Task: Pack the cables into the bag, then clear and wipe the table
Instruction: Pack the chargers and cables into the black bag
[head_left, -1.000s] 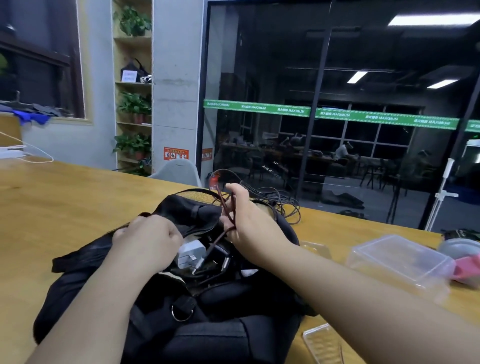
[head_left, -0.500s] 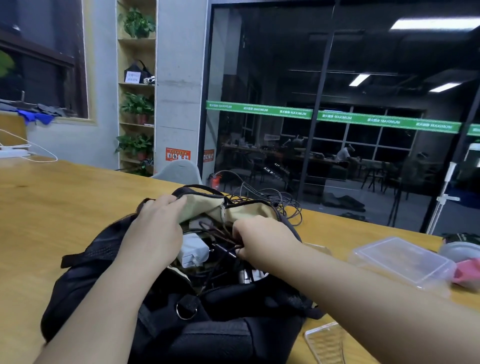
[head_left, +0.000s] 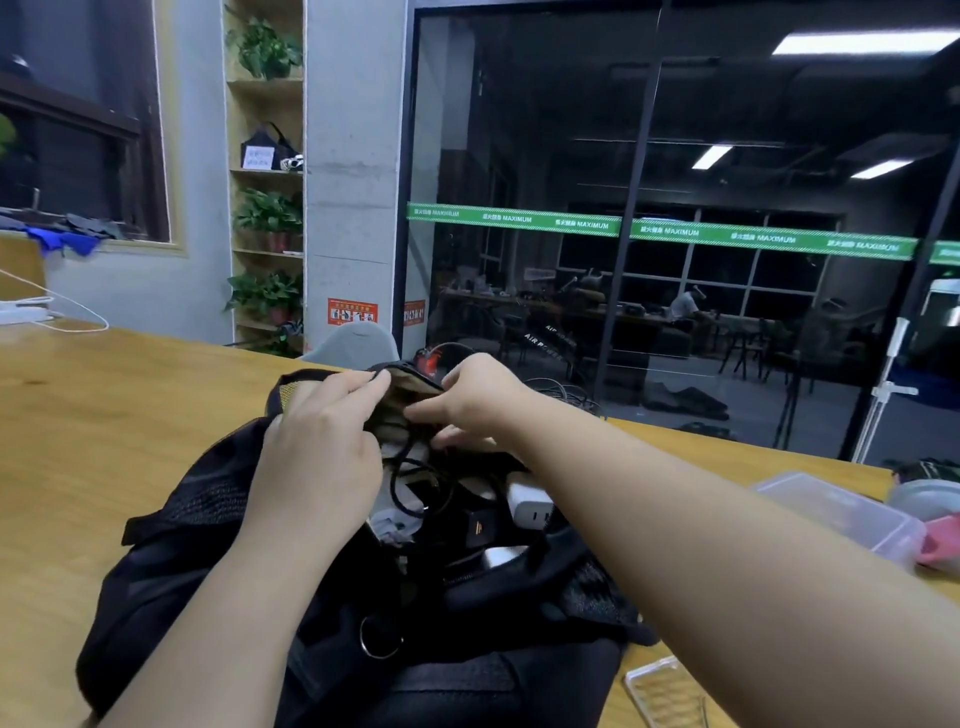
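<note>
Packing step. The bag (head_left: 249, 551) lies at the bench's near edge, mouth up; our left hand (head_left: 317, 447) pinches its tan lining (head_left: 405, 382) open while our right hand (head_left: 478, 400), fingers curled, tucks the black cable (head_left: 402, 467) inside (loops still proud). We should push loops deep, clear of the rim.

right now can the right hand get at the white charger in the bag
Probably yes. The white charger lies uncovered in the open black bag, just below the right hand, which is at the bag's tan lining; only loose black cable lies beside it.
</note>
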